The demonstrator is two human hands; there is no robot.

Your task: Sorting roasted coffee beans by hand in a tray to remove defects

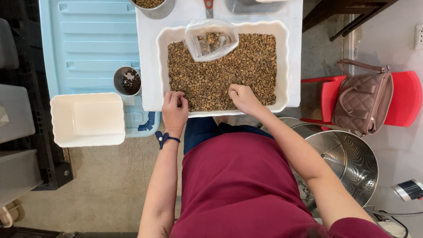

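Observation:
A white rectangular tray on a white table holds a thick layer of brownish beans. A clear plastic bag with some beans in it lies at the tray's far side. My left hand rests on the tray's near left corner, fingers curled in over the beans; whether it holds any I cannot tell. My right hand lies on the beans near the tray's front edge, fingers bent down into them. A dark band circles my left wrist.
A small metal cup with dark beans stands left of the tray on a light blue surface. An empty white tub sits lower left. A perforated steel pot stands at my right; a brown handbag rests on a red chair.

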